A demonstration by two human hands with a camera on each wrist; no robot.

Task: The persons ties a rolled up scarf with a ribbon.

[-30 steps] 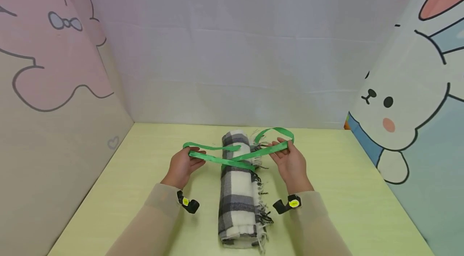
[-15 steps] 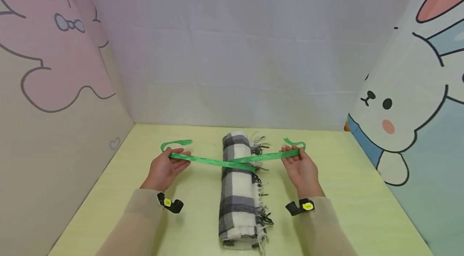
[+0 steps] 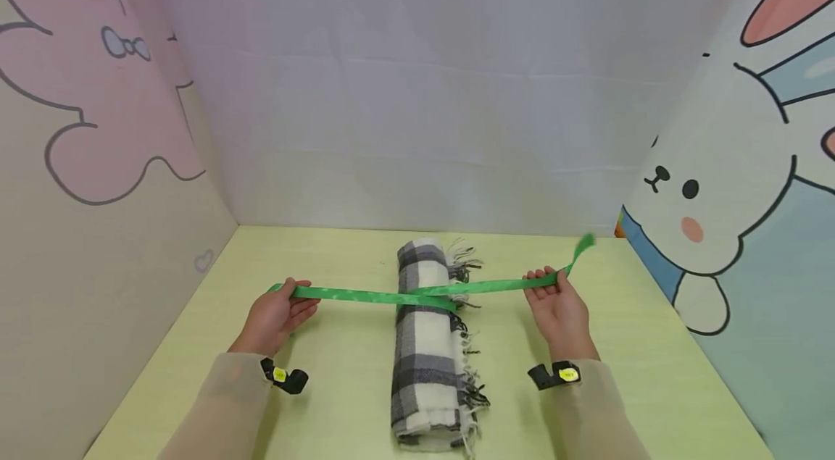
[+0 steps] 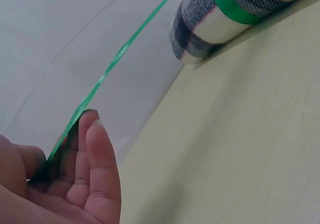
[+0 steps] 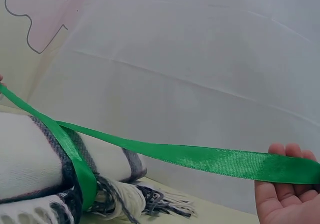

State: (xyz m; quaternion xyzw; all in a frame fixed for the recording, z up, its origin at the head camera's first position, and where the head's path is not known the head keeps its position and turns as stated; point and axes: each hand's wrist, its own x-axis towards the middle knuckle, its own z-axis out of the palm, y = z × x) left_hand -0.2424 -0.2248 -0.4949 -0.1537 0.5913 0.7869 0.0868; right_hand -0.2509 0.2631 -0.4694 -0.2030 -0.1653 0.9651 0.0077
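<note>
A rolled black, grey and white checked scarf (image 3: 425,366) lies lengthwise at mid table, its fringe (image 3: 470,380) along the right side. Around its upper part passes a green ribbon (image 3: 365,296), whose two ends cross on top and stretch out sideways. My left hand (image 3: 272,316) pinches one end, thumb against fingers, left of the roll. On the other side, my right hand (image 3: 559,311) pinches the other end, and a short tail sticks up beyond it. The ribbon (image 5: 210,159) runs taut over the right fingers in the right wrist view. The roll's underside is hidden.
The pale yellow table (image 3: 339,387) meets a white cloth backdrop (image 3: 417,98) behind. Side panels with cartoon animals, including a rabbit (image 3: 717,177) on the right, flank it.
Both hands have moved outward from the roll, drawing the ribbon ends apart. The ribbon's loose loops have straightened, and its two lengths now stretch nearly straight.
</note>
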